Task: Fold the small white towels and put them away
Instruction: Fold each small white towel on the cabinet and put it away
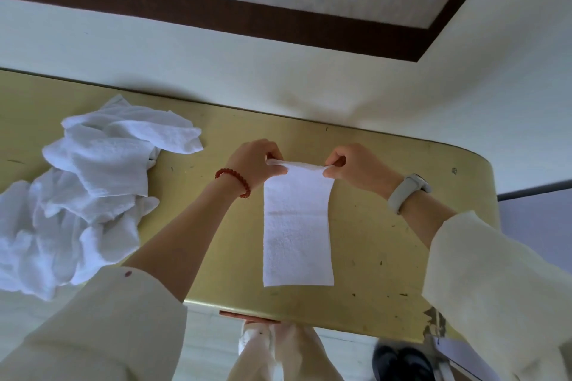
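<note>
A small white towel [297, 226] folded into a narrow strip lies lengthwise on the yellow table [387, 241], its near end close to the front edge. My left hand [255, 162], with a red bead bracelet on its wrist, pinches the far left corner. My right hand [356, 168], a pale watch band on its wrist, pinches the far right corner. Both far corners are lifted slightly off the table. A pile of unfolded white towels [86, 189] lies at the left.
The table's far edge meets a white wall [278, 71] with a dark brown band. The table's right end is rounded, with a grey floor beyond it. Below the front edge I see my legs and a dark shoe [402, 362].
</note>
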`<state>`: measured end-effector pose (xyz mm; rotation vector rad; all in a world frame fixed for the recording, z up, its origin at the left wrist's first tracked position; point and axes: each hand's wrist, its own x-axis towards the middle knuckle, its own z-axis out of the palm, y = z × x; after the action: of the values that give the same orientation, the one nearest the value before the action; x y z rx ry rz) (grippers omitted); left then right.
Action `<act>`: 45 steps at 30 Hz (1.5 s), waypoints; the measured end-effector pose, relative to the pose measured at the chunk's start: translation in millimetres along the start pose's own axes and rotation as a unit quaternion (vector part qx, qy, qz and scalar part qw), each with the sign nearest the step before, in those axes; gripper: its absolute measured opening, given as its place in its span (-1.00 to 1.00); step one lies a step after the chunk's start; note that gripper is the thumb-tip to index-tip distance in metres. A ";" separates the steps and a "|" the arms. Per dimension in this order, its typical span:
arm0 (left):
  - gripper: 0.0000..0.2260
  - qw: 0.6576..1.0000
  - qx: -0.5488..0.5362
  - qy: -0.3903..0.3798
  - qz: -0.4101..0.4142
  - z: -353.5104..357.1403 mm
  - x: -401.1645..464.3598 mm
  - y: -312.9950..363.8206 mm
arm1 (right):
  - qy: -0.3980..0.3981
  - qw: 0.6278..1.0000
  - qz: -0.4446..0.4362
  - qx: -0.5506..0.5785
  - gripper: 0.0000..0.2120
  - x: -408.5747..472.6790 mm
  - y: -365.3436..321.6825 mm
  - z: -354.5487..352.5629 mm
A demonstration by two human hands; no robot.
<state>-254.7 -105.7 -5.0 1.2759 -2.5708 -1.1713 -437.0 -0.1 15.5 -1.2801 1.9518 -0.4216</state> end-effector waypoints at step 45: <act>-0.97 0.948 0.104 0.099 0.282 112.8 -136.3 -72.7 | 0.154 0.969 -0.137 -0.133 -0.78 -121.6 71.1 153.1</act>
<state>-155.2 30.9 -94.6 0.5580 -2.6771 -0.6407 -343.1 158.4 -81.1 -1.7567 2.1478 -0.5342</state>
